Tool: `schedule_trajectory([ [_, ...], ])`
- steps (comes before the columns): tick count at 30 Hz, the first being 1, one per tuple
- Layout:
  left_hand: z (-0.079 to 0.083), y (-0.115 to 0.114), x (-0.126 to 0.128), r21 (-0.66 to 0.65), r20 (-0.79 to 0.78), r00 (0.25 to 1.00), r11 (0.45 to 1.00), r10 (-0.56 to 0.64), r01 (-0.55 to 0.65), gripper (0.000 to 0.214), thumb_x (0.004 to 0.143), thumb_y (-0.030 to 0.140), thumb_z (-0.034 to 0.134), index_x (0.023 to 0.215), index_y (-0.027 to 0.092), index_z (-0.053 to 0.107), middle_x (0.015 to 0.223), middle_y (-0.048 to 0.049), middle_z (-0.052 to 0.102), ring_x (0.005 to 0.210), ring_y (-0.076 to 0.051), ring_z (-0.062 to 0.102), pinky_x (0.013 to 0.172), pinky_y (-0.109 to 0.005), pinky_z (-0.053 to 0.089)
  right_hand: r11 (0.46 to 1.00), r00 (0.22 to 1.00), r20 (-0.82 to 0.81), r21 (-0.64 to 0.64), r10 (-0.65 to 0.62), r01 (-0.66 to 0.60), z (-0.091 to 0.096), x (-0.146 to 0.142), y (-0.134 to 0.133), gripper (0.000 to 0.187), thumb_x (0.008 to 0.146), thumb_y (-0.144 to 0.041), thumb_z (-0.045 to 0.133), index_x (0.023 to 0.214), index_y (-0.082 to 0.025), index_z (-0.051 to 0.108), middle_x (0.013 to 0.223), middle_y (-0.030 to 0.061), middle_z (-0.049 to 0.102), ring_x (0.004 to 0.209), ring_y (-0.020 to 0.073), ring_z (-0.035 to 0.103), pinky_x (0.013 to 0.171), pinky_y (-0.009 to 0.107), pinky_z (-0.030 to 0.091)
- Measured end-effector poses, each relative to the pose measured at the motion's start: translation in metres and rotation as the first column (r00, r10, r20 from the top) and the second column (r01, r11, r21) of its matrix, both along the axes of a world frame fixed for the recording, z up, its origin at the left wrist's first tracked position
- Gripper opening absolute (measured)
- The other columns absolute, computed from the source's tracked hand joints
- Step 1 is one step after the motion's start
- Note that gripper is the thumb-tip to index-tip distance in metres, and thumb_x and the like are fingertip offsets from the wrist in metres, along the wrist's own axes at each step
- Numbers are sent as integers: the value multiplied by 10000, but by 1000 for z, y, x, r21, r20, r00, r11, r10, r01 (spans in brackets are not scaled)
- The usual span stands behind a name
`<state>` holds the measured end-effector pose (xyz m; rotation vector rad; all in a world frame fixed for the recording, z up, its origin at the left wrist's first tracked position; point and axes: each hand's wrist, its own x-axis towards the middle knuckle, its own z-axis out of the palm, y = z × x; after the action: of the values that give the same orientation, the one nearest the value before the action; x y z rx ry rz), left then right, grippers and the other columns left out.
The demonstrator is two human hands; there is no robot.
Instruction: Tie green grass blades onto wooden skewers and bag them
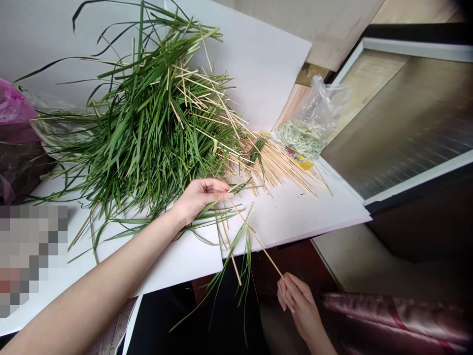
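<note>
Right hand [298, 301] grasps skewer [269, 255] by one end, presumably for steering. Beyond this grip, left hand [199, 198] pinches green stalks [239, 187].

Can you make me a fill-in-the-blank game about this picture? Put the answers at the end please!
1. Altogether, ____ hands show in the picture.
2. The big pile of long leaves is coloured ____.
3. The tabletop is coloured ____.
4. In the picture, the right hand, gripping a thin stick, appears ____ the left hand, not above it.

Missing words: two; green; white; below.
</note>
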<state>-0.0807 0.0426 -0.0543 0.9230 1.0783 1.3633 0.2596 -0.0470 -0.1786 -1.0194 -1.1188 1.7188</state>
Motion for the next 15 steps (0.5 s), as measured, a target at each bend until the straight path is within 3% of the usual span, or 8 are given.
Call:
schedule_trajectory([
  [15,-3,-1,1,-4,-36,999,999,-39,38,341,563,221,937,841,127,762,796,-35,749,695,-122,680,680,-236,541,1000,1000,2,8,-3,3,2,-1,0,483,983,-457,661,603,-201,510,525,-81,290,474,106,193,453,240,297],
])
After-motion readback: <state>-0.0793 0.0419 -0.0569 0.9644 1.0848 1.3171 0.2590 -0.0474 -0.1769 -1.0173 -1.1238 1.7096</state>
